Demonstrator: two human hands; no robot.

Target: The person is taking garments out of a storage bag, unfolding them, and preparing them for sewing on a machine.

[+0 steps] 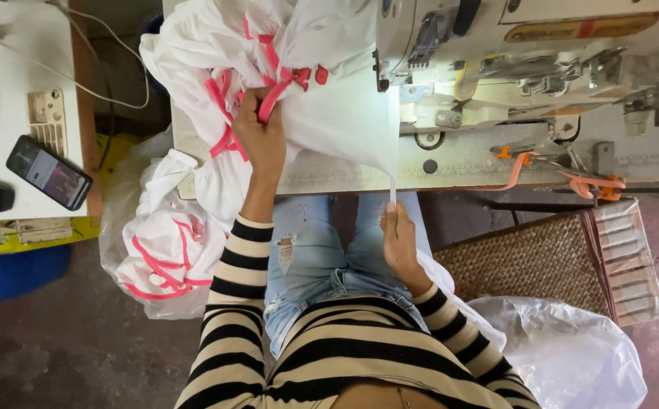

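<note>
Garment: white cloth garment with pink ribbon trim (322, 113) lies bunched on the pale sewing bench (465, 163), just left of the cream industrial sewing machine (526, 60); one corner tapers to a narrow white strip (392, 185) hanging over the bench's front edge.
Left hand: the left hand (261, 136) is raised over the bench, fingers closed around a pink ribbon (272, 98) and a fold of the white cloth.
Right hand: the right hand (399, 238) sits lower, above the lap, pinching the bottom end of the white strip between thumb and fingers.
Relation: the garment stretches between both hands, its bulk at the left hand, its thin tail running down to the right hand.
Person: black-and-cream striped sleeves, pale ripped blue jeans (322, 257).
Left of bench: clear plastic bag with more white-and-pink garments (163, 250) on the floor, touching the bench edge.
Side table: white table (11, 45) carrying a black smartphone (48, 172) with its screen lit.
Right side: brown woven basket (534, 265) and a crumpled clear plastic bag (571, 348) below it.
</note>
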